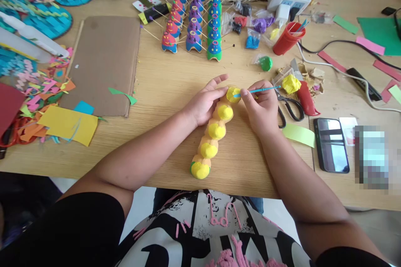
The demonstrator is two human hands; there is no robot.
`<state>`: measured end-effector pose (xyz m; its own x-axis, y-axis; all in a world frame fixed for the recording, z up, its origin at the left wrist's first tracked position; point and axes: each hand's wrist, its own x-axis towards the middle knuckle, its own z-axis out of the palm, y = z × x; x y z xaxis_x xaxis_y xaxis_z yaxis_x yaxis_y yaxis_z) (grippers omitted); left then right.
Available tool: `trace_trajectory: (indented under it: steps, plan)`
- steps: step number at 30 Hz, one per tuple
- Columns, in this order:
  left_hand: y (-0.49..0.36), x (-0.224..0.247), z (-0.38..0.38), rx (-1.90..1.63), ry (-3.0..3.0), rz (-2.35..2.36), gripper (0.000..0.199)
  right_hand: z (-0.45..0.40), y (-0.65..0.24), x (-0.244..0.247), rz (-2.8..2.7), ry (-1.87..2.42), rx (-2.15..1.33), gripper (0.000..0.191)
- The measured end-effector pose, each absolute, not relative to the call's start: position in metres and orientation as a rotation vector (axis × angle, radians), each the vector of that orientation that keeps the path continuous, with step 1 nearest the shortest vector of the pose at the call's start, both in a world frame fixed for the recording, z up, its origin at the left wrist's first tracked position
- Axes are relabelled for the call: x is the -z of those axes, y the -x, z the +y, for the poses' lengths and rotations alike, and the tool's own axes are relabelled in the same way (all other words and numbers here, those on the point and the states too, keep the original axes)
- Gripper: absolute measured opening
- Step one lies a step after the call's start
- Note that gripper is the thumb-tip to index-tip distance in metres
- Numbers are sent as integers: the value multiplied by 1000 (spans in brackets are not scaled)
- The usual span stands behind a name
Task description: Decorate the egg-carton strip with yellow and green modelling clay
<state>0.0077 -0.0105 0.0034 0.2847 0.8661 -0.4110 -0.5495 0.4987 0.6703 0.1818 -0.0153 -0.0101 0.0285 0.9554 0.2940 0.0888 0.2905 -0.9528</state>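
An orange bumpy strip with several yellow clay caps lies on the table, slanting away from me, with a green patch at its near end. My left hand holds the far end of the strip from the left, thumb and finger against it, other fingers spread. In my right hand a thin blue stick is pinched, its tip touching the farthest yellow cap. Just beyond the right hand are a lump of yellow clay and black-handled scissors.
Three painted bumpy strips with pins stand at the back. Cardboard and paper scraps lie left. To the right are a red cup, a red-handled cutter, cables, and a phone.
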Motion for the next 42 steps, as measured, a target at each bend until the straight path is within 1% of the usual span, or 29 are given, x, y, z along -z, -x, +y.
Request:
trace_trajectory:
  steps: [7,10,15,17,21,25,27,31,33,38,42]
  plan:
    - [-7,-4,-11,-985,-457,850,43,-14,-184,12,-1362,1067,-892,54]
    - [-6,-2,-11,-985,-458,838,43,-14,-184,11,-1316,1037,-988,57]
    - [-7,1,-10,-979,-447,826,37,-13,-181,12,-1207,959,-1104,61]
    - [-7,0,-10,-980,-440,824,37,-14,-181,12,-1217,984,-1096,60]
    - [-7,-1,-11,-974,-453,823,44,-16,-182,10,-1293,1045,-980,55]
    - [-7,-1,-11,-976,-459,825,42,-17,-183,9,-1340,1065,-918,55]
    - [-6,-1,-11,-974,-465,821,43,-16,-183,9,-1317,1054,-964,55]
    - [-6,2,-10,-972,-481,807,44,-13,-181,10,-1163,944,-1191,60]
    - [-6,3,-9,-972,-474,810,44,-12,-181,10,-1115,901,-1247,62]
    - [-6,3,-9,-975,-451,782,37,-10,-181,10,-1098,945,-1232,64]
    - [-6,-3,-10,-966,-433,822,39,-11,-180,13,-1142,982,-1183,64]
